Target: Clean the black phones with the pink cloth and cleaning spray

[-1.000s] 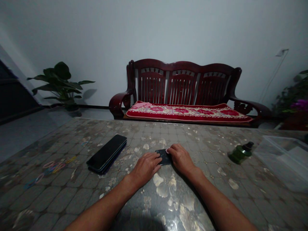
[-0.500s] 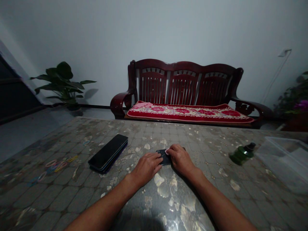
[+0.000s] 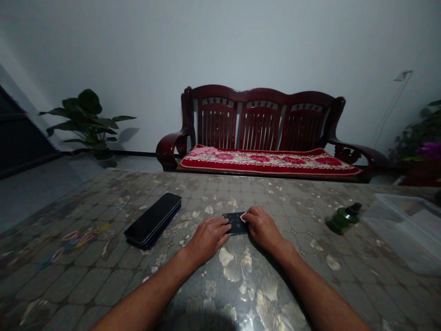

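A small dark phone [image 3: 235, 222] lies flat on the patterned table [image 3: 241, 285] between my hands. My left hand [image 3: 208, 236] rests beside it with curled fingers, fingertips touching its near left edge. My right hand [image 3: 263, 226] presses a small pink cloth or pad [image 3: 243, 218] onto the phone's right end with pinched fingers. A stack of larger black phones [image 3: 153, 219] lies to the left, apart from both hands.
A green bottle [image 3: 342, 218] lies on its side at the right. A clear plastic box [image 3: 406, 230] stands at the far right. Coloured rubber bands [image 3: 77, 237] are scattered at the left. Behind the table stands a wooden bench [image 3: 262, 133] with a red cushion.
My right hand has slid a little to the right along the small phone, uncovering more of its surface. My left hand stays in place.
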Available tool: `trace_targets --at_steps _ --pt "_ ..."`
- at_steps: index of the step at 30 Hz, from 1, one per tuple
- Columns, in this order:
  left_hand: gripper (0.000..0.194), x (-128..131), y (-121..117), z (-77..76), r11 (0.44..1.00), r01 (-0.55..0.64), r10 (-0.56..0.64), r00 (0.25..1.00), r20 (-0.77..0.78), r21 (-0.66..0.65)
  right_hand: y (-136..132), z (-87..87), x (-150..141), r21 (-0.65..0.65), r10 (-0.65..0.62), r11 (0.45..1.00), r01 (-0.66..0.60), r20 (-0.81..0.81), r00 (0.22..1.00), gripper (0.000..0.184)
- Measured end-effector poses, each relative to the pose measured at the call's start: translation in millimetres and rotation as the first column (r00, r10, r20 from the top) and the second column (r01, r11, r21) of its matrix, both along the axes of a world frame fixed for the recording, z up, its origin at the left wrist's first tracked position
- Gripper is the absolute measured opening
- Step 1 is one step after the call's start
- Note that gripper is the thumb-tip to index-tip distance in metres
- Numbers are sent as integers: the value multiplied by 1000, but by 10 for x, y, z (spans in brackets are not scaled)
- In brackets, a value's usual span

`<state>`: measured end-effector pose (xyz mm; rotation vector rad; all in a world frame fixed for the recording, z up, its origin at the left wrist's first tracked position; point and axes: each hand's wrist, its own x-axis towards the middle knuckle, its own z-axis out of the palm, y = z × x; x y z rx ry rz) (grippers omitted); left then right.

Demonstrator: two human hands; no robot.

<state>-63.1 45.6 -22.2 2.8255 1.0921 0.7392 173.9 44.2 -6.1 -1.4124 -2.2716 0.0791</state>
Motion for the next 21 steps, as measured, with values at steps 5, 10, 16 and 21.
trace_targets --at_steps 5,10,16,21 --pt "25 -5 7 -12 1000 8 -8 1000 -6 5 52 14 130 -17 -79 997 79 10 997 33" --pt "26 0 9 -3 1000 9 -9 1000 -1 -3 27 15 169 -4 -54 999 54 -26 998 34" --pt "24 -5 14 -17 1000 17 -17 1000 15 7 23 8 192 6 -45 999 46 -22 999 35" --pt "24 -5 8 -8 1000 7 -7 1000 11 7 12 23 216 -2 -55 998 55 -14 998 37"
